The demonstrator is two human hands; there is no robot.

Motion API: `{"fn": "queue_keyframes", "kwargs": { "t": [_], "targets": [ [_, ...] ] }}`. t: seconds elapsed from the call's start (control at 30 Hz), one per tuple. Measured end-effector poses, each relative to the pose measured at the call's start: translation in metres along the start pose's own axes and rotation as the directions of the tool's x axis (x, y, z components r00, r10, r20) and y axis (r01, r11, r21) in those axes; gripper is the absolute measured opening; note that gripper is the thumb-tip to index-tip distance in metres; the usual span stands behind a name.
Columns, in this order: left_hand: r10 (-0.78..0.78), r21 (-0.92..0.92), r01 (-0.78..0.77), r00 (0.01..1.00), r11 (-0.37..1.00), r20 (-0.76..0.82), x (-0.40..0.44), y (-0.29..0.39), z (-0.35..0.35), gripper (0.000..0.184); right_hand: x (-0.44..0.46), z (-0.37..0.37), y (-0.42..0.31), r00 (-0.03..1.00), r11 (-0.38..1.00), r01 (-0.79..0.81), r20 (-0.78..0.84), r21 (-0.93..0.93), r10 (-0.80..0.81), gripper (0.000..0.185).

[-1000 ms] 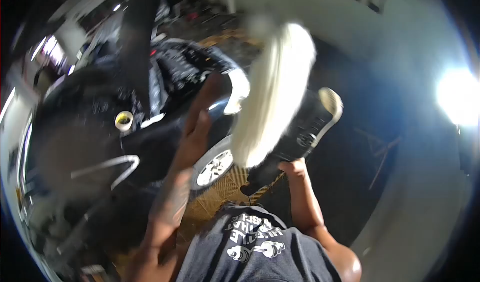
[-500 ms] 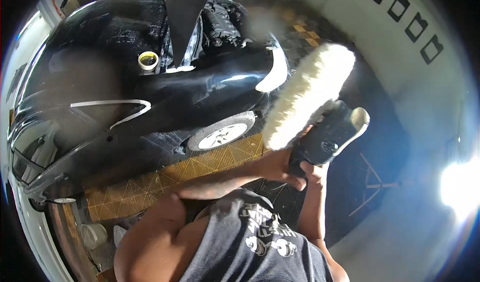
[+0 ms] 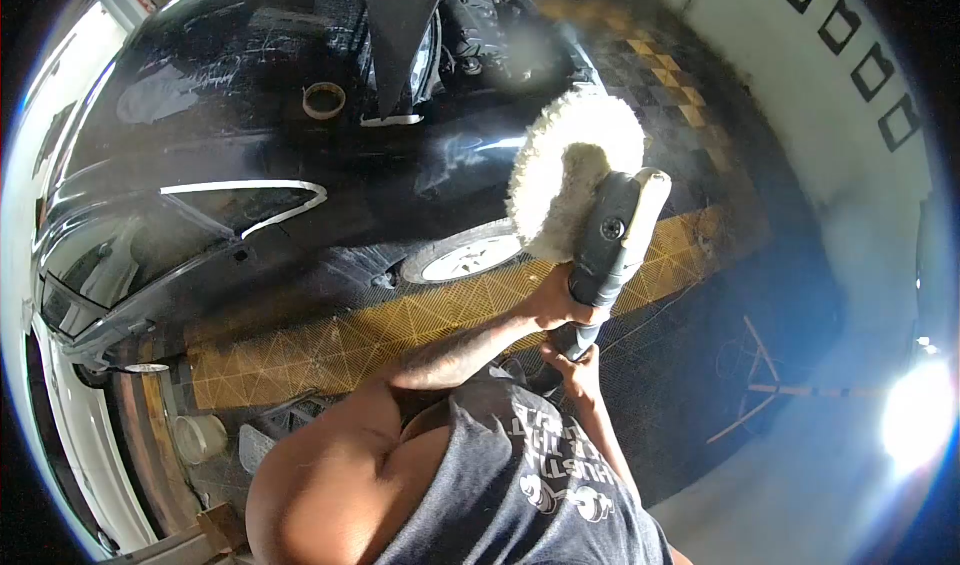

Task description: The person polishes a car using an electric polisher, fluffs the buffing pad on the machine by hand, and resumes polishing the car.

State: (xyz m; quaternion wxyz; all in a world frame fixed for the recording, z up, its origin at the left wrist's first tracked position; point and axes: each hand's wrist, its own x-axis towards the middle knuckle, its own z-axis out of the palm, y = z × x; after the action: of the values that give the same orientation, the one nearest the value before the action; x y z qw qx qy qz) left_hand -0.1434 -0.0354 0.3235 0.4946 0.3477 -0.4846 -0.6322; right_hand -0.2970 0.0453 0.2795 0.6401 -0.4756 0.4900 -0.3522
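A car polisher (image 3: 605,235) with a thick, fluffy white wool pad (image 3: 545,180) is held up in front of me, its pad facing up and to the left. My left hand (image 3: 560,300) is wrapped around the dark body below the head. Lower down, my right hand (image 3: 573,362) is closed on the end of the handle. Behind the pad is a black car (image 3: 390,175) with chalky smears on its panels. The pad overlaps the front fender in view; whether it touches I cannot tell.
On the car lies a roll of tape (image 3: 322,114). Light tape (image 3: 245,184) edges the side window, and the hood (image 3: 400,25) stands raised. A bucket (image 3: 200,439) is at lower left. A bright work lamp (image 3: 918,410) and a tripod stand (image 3: 765,389) are at right.
The polisher has turned, so more of the pad's round face shows, and it has shifted left in view. My right hand has moved lower and left. The camera view has shifted too.
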Motion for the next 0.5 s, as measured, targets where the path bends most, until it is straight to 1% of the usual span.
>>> {"fn": "queue_keyframes", "kwargs": {
  "t": [0.03, 0.07, 0.1, 0.13, 0.17, 0.2, 0.23, 0.27, 0.3, 0.33, 0.37, 0.4, 0.43, 0.47, 0.5],
  "targets": [
    [-0.003, 0.001, 0.003, 1.000, 1.000, 0.004, 0.000, 0.000, -0.003, 0.062, 0.003, 0.003, -0.010, 1.000, 0.998, 0.010, 0.026, -0.066, -0.008, 0.029],
    [-0.022, 0.025, 0.023, 1.000, 0.999, -0.003, -0.002, -0.001, -0.005, 0.063, 0.012, 0.004, 0.004, 0.998, 0.999, -0.037, 0.053, 0.021, 0.036, 0.030],
    [-0.040, 0.048, 0.040, 0.999, 0.998, -0.006, -0.004, 0.005, -0.004, 0.065, 0.014, 0.007, 0.004, 0.999, 0.999, -0.033, 0.042, 0.025, 0.032, 0.030],
    [0.020, 0.143, -0.014, 0.999, 0.990, -0.041, -0.005, 0.012, -0.008, 0.069, 0.019, 0.011, 0.003, 0.998, 0.999, -0.042, 0.053, 0.028, 0.040, 0.032],
    [0.017, 0.137, -0.013, 0.999, 0.990, -0.027, -0.005, 0.018, -0.012, 0.069, 0.024, 0.017, 0.002, 0.997, 0.998, -0.056, 0.058, 0.032, 0.054, 0.036],
    [0.070, 0.180, -0.061, 0.997, 0.982, -0.044, -0.006, 0.022, -0.013, 0.072, 0.023, 0.029, -0.009, 0.999, 0.998, -0.037, -0.010, 0.053, 0.038, 0.034],
    [0.130, 0.219, -0.115, 0.990, 0.969, -0.055, -0.004, 0.024, -0.016, 0.075, 0.029, 0.031, 0.003, 1.000, 0.998, -0.028, -0.005, 0.052, 0.029, 0.034],
    [0.075, 0.262, -0.074, 0.997, 0.962, 0.005, 0.001, 0.017, -0.025, 0.081, 0.034, 0.039, 0.001, 0.998, 1.000, 0.021, -0.052, 0.016, -0.020, 0.037],
    [0.067, 0.241, -0.072, 0.997, 0.968, 0.026, -0.001, 0.024, -0.029, 0.081, 0.039, 0.040, 0.005, 1.000, 0.999, -0.007, -0.024, -0.035, 0.006, 0.045],
    [0.014, 0.117, -0.019, 0.999, 0.993, 0.045, -0.003, 0.037, -0.031, 0.082, 0.044, 0.044, 0.004, 0.999, 0.996, -0.031, 0.004, -0.088, 0.032, 0.052],
    [-0.030, -0.003, 0.030, 0.997, 1.000, 0.071, -0.001, 0.046, -0.033, 0.084, 0.045, 0.051, 0.002, 0.987, 0.988, 0.154, -0.044, -0.021, -0.155, 0.054],
    [-0.035, -0.021, 0.035, 0.999, 0.999, 0.003, 0.001, 0.031, -0.035, 0.076, 0.051, 0.056, -0.001, 0.979, 0.984, 0.170, -0.106, -0.048, -0.175, 0.054],
    [-0.028, -0.028, 0.028, 0.999, 0.999, 0.022, 0.007, 0.031, -0.039, 0.076, 0.057, 0.059, -0.002, 0.967, 0.980, 0.182, -0.166, -0.074, -0.192, 0.053],
    [-0.031, 0.087, 0.032, 0.999, 0.996, -0.013, 0.011, 0.030, -0.045, 0.070, 0.061, 0.061, -0.003, 0.964, 0.979, 0.186, -0.180, -0.080, -0.198, 0.053],
    [-0.029, 0.202, 0.039, 0.998, 0.979, -0.052, 0.015, 0.031, -0.050, 0.064, 0.064, 0.063, -0.006, 0.981, 0.994, 0.088, -0.166, -0.066, -0.097, 0.054]
  ]
}}
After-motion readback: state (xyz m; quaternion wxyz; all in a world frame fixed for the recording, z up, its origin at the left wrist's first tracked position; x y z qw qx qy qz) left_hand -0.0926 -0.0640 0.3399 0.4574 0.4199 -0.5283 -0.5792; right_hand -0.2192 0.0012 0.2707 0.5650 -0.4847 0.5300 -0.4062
